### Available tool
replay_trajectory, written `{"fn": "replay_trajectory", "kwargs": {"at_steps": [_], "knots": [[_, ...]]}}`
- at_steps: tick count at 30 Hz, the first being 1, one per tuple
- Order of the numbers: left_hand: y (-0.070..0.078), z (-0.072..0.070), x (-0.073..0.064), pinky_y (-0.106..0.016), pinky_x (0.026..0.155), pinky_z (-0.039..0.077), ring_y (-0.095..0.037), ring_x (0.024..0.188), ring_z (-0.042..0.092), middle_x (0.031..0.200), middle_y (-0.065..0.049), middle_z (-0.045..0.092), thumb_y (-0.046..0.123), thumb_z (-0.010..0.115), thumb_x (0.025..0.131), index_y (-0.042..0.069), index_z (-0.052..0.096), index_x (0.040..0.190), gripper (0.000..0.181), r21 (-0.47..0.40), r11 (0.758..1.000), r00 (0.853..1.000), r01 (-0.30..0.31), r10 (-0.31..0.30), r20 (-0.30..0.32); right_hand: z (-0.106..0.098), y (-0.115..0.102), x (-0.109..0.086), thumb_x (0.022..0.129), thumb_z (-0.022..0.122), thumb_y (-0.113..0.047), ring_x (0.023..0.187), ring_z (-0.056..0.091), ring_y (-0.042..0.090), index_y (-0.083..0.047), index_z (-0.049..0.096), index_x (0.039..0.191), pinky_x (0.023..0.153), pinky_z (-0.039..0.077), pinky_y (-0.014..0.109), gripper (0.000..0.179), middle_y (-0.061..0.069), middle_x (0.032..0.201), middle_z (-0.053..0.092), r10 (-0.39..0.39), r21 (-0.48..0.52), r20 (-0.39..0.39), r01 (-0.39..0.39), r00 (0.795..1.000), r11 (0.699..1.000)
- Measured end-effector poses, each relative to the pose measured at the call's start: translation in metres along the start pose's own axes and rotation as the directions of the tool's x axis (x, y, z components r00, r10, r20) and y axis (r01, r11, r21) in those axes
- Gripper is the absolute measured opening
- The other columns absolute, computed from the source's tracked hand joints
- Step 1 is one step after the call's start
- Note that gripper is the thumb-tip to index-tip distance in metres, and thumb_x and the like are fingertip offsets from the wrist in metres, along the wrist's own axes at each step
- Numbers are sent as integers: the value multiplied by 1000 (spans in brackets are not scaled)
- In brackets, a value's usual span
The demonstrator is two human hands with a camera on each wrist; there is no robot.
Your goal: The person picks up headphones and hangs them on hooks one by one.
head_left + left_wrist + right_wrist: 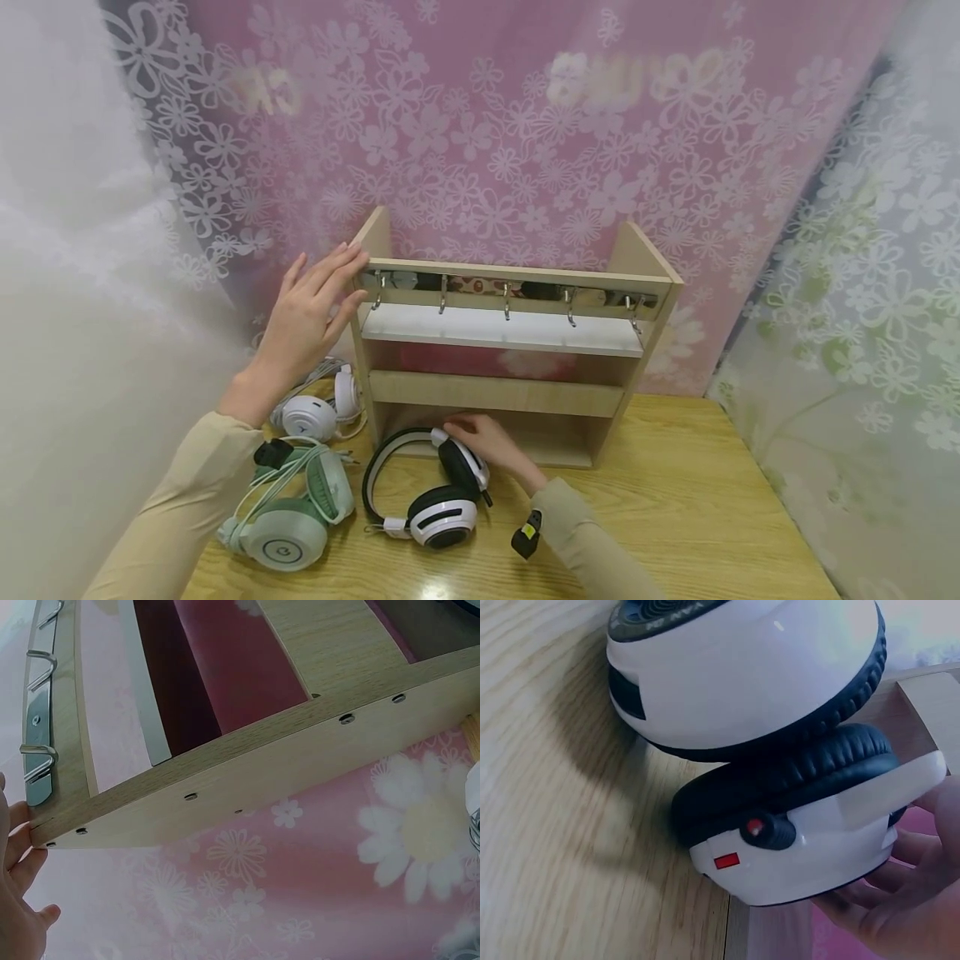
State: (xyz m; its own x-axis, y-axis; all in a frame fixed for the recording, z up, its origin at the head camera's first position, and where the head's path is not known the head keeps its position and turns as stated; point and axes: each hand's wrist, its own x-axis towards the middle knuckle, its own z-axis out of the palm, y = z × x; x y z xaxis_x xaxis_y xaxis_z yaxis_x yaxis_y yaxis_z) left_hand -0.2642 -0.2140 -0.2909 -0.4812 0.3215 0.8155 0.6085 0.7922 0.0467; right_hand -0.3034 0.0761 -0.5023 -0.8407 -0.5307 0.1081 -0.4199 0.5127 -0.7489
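A pale wooden rack stands on the table with a metal strip of several hooks along its upper front. Against its upper left corner rests my left hand, fingers stretched out; the left wrist view shows the fingertips touching the side panel. Black-and-white headphones are in front of the rack's lower left. My right hand holds them at the far ear cup, fingers bent around its outer side. The thumb is mostly hidden.
Left of the rack are green headphones with a bundled cable, and behind them white headphones. A flowered curtain hangs behind the rack. The wooden table extends to the right.
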Motion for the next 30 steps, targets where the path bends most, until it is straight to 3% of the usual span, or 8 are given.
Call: {"fn": "replay_trajectory", "kwargs": {"at_steps": [12, 18, 30], "knots": [[-1, 2, 0, -54, 125, 14, -30, 144, 43, 154, -9, 49, 21, 63, 101, 10, 51, 148, 50, 0, 1000, 1000, 0, 0, -7, 3, -5, 8, 105, 55, -29, 122, 62, 35, -1, 64, 135, 100, 50, 50, 42, 16, 130, 67, 19, -60, 136, -11, 990, 998], [-1, 1, 0, -55, 124, 15, -29, 144, 43, 154, -9, 49, 21, 63, 101, 9, 52, 148, 49, 0, 1000, 1000, 2, -2, -16, 0, -6, 2, 104, 55, -23, 122, 61, 37, 1, 62, 135, 101, 49, 52, 41, 19, 131, 65, 11, -38, 139, -6, 990, 999], [-1, 4, -1, -56, 124, 17, -27, 144, 43, 152, -9, 51, 22, 64, 100, 10, 53, 147, 49, 7, 1000, 999, -2, 2, -42, -10, -6, -16, 101, 60, -23, 119, 62, 36, 1, 62, 133, 98, 51, 49, 40, 18, 128, 66, 99, 12, 139, -102, 985, 995]]}}
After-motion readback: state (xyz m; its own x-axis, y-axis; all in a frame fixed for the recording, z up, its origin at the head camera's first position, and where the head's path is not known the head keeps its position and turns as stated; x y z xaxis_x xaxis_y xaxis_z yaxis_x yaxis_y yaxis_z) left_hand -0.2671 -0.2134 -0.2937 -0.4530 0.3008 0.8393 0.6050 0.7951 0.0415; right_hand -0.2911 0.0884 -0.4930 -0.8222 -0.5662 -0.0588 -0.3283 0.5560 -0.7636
